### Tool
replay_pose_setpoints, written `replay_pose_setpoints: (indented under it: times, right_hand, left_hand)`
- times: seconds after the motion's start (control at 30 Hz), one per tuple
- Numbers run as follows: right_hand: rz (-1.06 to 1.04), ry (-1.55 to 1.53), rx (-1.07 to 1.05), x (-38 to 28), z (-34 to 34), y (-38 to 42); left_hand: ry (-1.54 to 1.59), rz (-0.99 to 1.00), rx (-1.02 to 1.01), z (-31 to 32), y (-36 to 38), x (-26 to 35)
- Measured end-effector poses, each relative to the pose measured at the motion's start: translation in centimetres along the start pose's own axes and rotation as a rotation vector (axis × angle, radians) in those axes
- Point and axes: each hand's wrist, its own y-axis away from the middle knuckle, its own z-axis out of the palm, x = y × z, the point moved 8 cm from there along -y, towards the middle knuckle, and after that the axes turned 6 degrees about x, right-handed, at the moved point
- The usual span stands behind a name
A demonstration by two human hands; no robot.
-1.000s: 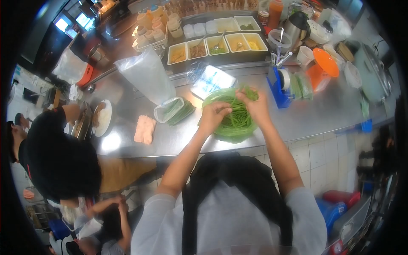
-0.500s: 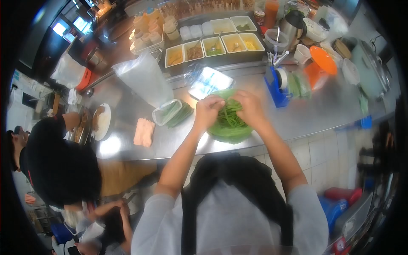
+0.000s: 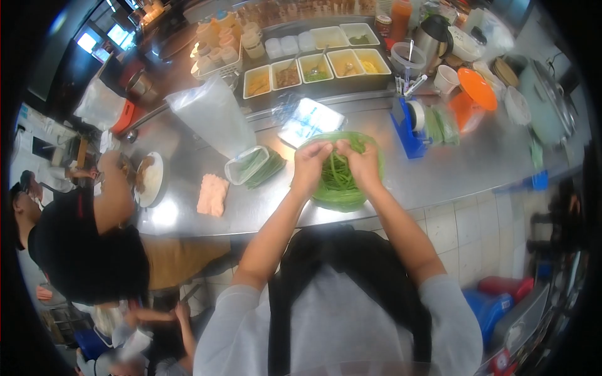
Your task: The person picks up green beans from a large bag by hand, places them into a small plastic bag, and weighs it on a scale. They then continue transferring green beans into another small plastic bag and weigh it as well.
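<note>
Shiny metal table [image 3: 433, 175] space runs across a kitchen, with food tubs [image 3: 315, 67] along its far side and a blue tape dispenser [image 3: 406, 135] to the right. Near the front edge, green beans [image 3: 340, 183] lie in an open green bag [image 3: 342, 205]. Over them, the person's left hand [image 3: 310, 166] and right hand [image 3: 362, 166] come close together, fingers bent inward; whether they grip a bean cannot be told. Leftward lie a small bag of greens [image 3: 266, 169] and a pink cloth [image 3: 213, 195].
</note>
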Motion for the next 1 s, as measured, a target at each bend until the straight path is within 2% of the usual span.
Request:
replay_pose_setpoints:
  times: [0.1, 0.2, 0.23, 0.27, 0.3, 0.33, 0.4, 0.43, 0.5, 0.6, 0.67, 0.7, 0.77, 0.8, 0.87, 0.9, 0.97, 1.0]
  right_hand:
    - [0.114, -0.019, 0.062, 1.7, -1.9, -2.3]
    - [0.041, 0.086, 0.077, -1.7, -3.0, -1.0]
    - [0.041, 0.09, 0.075, -1.4, -3.2, -0.7]
    - [-0.092, 0.113, -0.005, -1.9, -2.7, -0.4]
    - [-0.223, 0.135, -0.085, -2.4, -2.1, 0.2]
    - [-0.22, 0.137, -0.085, -2.0, -2.1, 0.7]
    - [-0.443, 0.732, -0.176, -2.2, -0.2, 2.1]
    - [-0.404, 0.778, -0.228, -1.8, 0.2, 2.0]
    - [-0.422, 0.744, -0.202, -2.2, -0.2, 2.1]
    - [-0.479, 0.754, -0.155, -2.3, -1.2, 1.6]
    - [-0.522, 0.801, -0.125, -2.4, -1.7, 1.4]
    - [-0.512, 0.817, -0.155, -2.4, -1.7, 1.3]
    - [-0.506, 0.833, -0.189, -2.5, -1.4, 1.3]
    - [-0.493, 0.87, -0.221, -2.4, -1.1, 1.3]
    - [-0.482, 0.907, -0.258, -2.8, -0.6, 1.6]
    - [-0.519, 0.957, -0.268, -3.5, -0.2, 2.1]
    - [-0.559, 1.006, -0.283, -3.9, 0.3, 2.4]
    - [-0.609, 0.993, -0.274, -4.3, 0.5, 2.5]
  left_hand:
    - [-0.075, 0.094, 0.031, -0.1, 0.5, 0.6]
    - [-0.019, 0.087, 0.026, -0.5, 0.2, 0.1]
    - [0.022, -0.006, 0.05, -0.8, 0.1, -0.3]
    - [0.065, -0.098, 0.074, -0.9, 0.0, -0.9]
    - [0.069, -0.101, 0.076, -0.8, -0.2, -1.1]
    - [0.118, -0.13, 0.087, -0.9, -0.3, -1.7]
    - [0.163, -0.159, 0.093, -0.9, -0.3, -2.3]
    - [0.21, -0.172, 0.076, -0.7, -0.2, -2.4]
    - [0.257, -0.179, 0.061, -0.8, -0.3, -2.4]
    - [0.119, -0.149, 0.084, -2.3, -0.2, -2.5]
    - [-0.589, 0.178, 0.015, -2.3, -0.2, -0.7]
    - [-0.586, 0.178, 0.016, -2.1, 0.0, -0.3]
    - [-0.631, 0.431, 0.032, -1.4, 0.7, 2.6]
    - [-0.631, 0.43, 0.038, -1.3, 1.0, 4.2]
    - [-0.909, 0.802, -0.147, 1.4, 2.9, 8.4]
    - [-0.909, 0.8, -0.141, 1.2, 2.7, 8.5]
    - [-1.347, 0.843, -0.229, 2.0, 2.2, 7.1]
    - [-1.349, 0.842, -0.226, 1.7, 1.7, 6.7]
